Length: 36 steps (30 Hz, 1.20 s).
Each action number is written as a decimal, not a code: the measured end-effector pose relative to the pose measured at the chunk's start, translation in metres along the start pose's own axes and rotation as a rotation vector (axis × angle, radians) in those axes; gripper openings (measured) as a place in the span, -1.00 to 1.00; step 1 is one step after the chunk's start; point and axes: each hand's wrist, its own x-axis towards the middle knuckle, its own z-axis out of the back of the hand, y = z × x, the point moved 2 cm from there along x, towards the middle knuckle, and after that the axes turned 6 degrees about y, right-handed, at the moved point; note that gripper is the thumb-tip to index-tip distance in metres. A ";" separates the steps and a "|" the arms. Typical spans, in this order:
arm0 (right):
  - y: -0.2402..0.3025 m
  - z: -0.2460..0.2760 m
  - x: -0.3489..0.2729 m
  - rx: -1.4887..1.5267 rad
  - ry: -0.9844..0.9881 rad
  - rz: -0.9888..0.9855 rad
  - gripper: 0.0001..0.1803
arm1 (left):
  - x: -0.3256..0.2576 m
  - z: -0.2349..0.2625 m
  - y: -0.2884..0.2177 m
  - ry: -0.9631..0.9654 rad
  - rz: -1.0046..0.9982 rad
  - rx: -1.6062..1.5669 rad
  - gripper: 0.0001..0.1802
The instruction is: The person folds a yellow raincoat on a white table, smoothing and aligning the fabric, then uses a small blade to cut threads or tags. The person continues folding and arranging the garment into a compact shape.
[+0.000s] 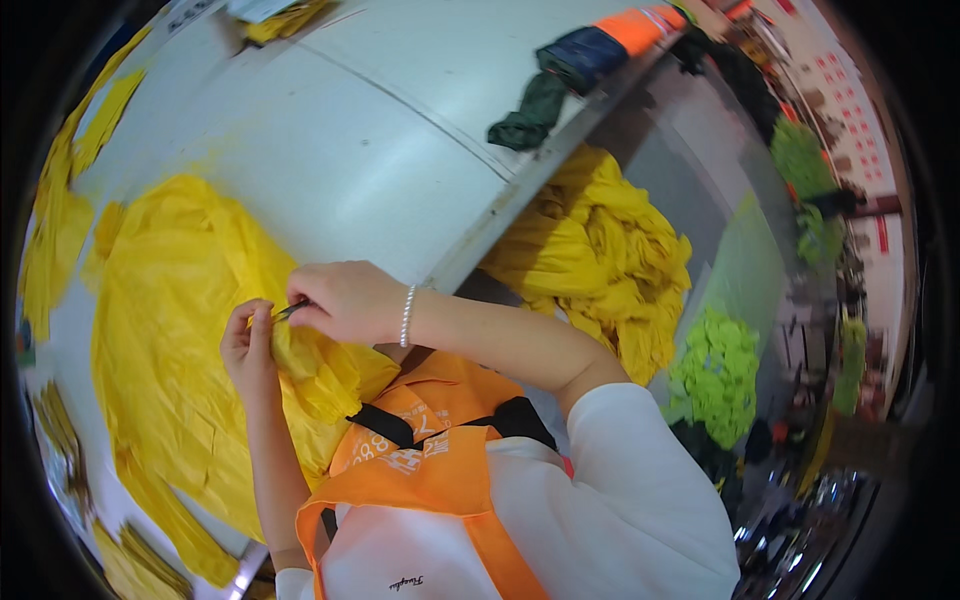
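Note:
A large yellow garment (170, 330) lies spread on the white table (330, 130). My left hand (250, 345) pinches a bunched fold of its fabric near the table's front edge. My right hand (345, 300), with a bead bracelet on the wrist, grips a small dark metal tool (290, 310) whose tip meets the fabric right beside my left fingers. I wear an orange apron (430, 470) over a white top.
A heap of yellow fabric (600, 260) lies beyond the table's edge, with bright green fabric (715, 370) beside it. A dark green, blue and orange garment (570, 70) sits at the table's far edge. Yellow pieces (60, 220) line the left side.

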 end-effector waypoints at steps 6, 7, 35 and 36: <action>0.005 -0.014 -0.013 -0.077 0.012 -0.133 -0.74 | 0.000 -0.003 0.017 0.070 0.017 -0.024 -0.85; 0.004 -0.017 -0.012 -0.112 0.018 -0.147 -0.74 | 0.001 -0.004 0.016 0.082 0.032 -0.001 -0.85; 0.068 -0.032 0.045 -0.305 0.016 -0.065 -0.82 | 0.013 0.058 -0.026 0.220 0.137 -0.197 -0.75; 0.067 -0.031 0.046 -0.308 0.021 -0.066 -0.83 | 0.014 0.057 -0.025 0.215 0.136 -0.187 -0.74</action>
